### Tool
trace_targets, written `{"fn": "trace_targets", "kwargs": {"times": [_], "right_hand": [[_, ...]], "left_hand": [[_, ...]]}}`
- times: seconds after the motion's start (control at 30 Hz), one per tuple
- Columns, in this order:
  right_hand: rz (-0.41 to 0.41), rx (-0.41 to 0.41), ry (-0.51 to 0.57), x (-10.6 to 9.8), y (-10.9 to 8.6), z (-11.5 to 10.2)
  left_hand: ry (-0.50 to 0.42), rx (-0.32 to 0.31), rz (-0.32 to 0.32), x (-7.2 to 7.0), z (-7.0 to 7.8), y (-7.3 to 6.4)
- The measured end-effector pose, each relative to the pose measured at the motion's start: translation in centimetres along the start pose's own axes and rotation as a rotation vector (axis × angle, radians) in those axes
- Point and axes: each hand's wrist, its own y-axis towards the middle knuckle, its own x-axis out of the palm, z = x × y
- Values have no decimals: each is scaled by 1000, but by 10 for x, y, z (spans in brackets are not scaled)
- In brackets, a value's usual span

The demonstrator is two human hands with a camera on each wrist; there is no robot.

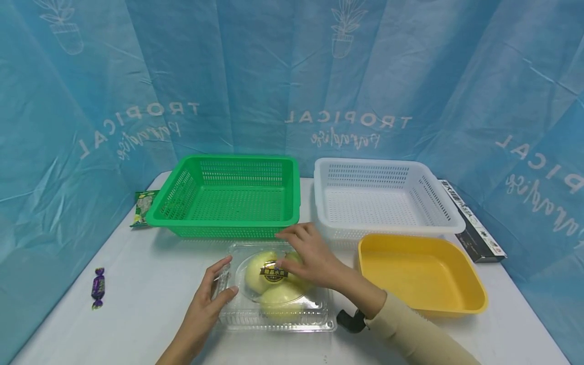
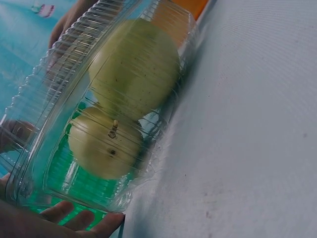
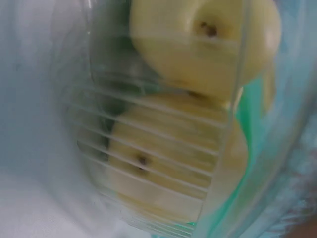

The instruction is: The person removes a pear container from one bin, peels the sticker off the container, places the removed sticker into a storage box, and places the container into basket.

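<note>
A clear plastic clamshell fruit box (image 1: 274,322) lies on the table with its lid down, in front of the green basket. Through the lid show round pale yellow-green fruits (image 1: 280,299), and a black-and-gold label (image 1: 274,272) is stuck on top. My left hand (image 1: 207,296) holds the box's left side, thumb over the lid's edge; in the left wrist view its fingertips (image 2: 113,223) are at a corner. Over the lid's far part is my right hand (image 1: 312,256), thumb near the label, fingers arched towards the far edge. Whether those fingers touch the lid is unclear.
Behind stand a green basket (image 1: 223,230) and a white basket (image 1: 392,230). A yellow tray (image 1: 420,274) is at right, near a black pasta box (image 1: 479,235). A dark curved object (image 1: 351,322) is partly under the right arm. A purple-wrapped candy (image 1: 98,288) and green packet (image 1: 143,208) lie left.
</note>
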Motion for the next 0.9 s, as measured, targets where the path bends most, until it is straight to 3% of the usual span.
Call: {"fn": "trace_targets", "kwargs": {"times": [0.53,0.9], "right_hand": [[17,-154,-138,12,-1,-6],[-56,-142,-213,13,-2,-9]], "left_hand": [[-5,-10,-5,1,1,0],[-2,-5,-6,1,0,0]]}}
